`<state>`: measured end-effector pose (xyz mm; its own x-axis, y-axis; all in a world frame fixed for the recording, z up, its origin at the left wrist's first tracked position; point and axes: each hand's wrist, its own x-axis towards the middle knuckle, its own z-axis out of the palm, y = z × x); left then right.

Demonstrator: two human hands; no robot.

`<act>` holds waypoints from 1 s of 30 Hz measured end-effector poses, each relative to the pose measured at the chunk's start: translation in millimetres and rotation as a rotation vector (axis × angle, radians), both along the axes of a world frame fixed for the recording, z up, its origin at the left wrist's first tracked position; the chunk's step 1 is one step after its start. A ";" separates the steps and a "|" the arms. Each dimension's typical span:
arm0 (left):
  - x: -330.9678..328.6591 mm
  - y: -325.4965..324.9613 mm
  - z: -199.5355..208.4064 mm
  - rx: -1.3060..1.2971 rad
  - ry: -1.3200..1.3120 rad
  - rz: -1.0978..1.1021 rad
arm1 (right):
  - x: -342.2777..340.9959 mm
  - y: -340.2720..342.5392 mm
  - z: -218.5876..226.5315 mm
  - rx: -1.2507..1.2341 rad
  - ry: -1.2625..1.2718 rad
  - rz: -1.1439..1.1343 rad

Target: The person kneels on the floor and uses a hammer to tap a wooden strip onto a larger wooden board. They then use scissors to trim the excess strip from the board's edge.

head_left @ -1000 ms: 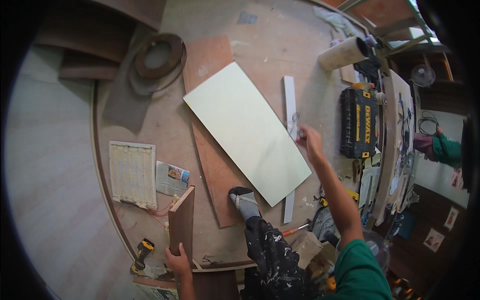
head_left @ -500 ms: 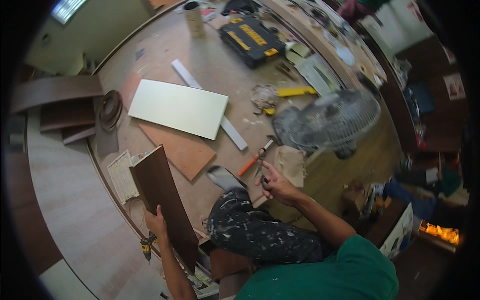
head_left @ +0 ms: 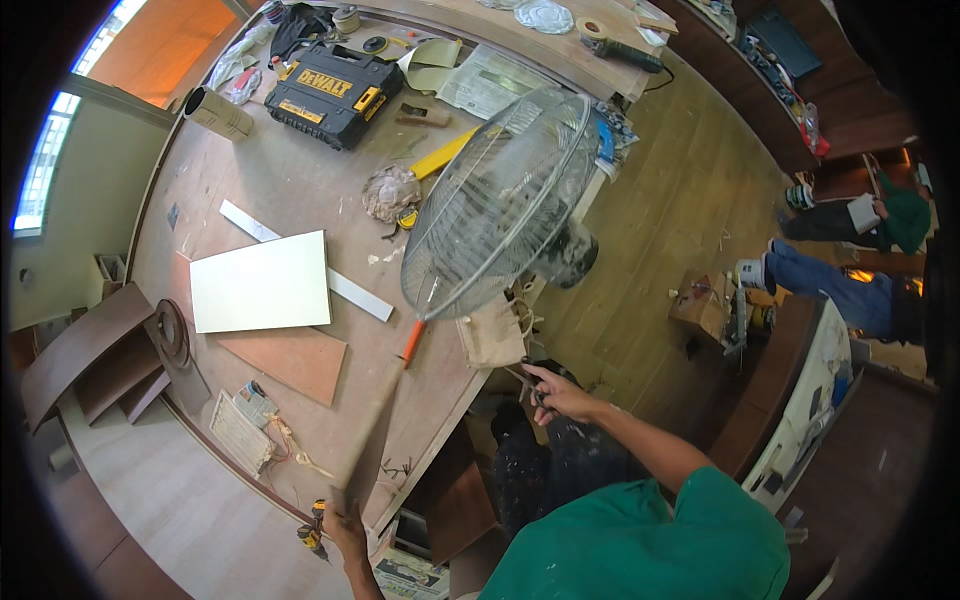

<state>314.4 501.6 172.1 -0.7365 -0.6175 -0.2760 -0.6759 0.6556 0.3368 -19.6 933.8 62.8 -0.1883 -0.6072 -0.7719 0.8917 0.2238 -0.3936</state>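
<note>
At the lower left of the work table, my left hand (head_left: 345, 532) grips the near end of a long brown panel (head_left: 362, 450). The panel is turned nearly edge-on and slants up toward an orange handle (head_left: 411, 342) on the table. My right hand (head_left: 562, 393) is closed around the dark handles of a pair of scissors (head_left: 528, 378), just off the table's near right edge. Close by the scissors, a beige cloth bag (head_left: 493, 335) lies at that edge. Beyond the panel, a white board (head_left: 262, 283) rests over an orange-brown board (head_left: 290, 362) and a white strip (head_left: 358, 296).
A large wire-caged fan (head_left: 500, 200) stands at the table's right edge. Farther back are a black tool case (head_left: 333, 93), a cardboard tube (head_left: 218, 112) and a yellow level (head_left: 443, 153). A yellow drill (head_left: 313, 530) lies beside my left hand. Two people (head_left: 835, 285) are at the right.
The view has swung right. The brown panel has turned from showing its broad face to nearly edge-on. My right hand, still holding the scissors, has moved off the table's edge, and my leg has come down from the table.
</note>
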 end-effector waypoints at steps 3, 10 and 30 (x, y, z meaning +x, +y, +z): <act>-48.0 34.6 0.7 0.080 0.042 -0.225 | 2.4 41.4 -19.4 0.051 -0.073 -0.081; -112.4 99.1 -26.4 0.158 0.048 -0.582 | 8.8 130.7 -24.4 0.109 -0.208 -0.215; -182.1 179.2 -122.4 0.163 0.009 -0.866 | 221.8 139.4 -25.6 -0.383 -0.373 -1.174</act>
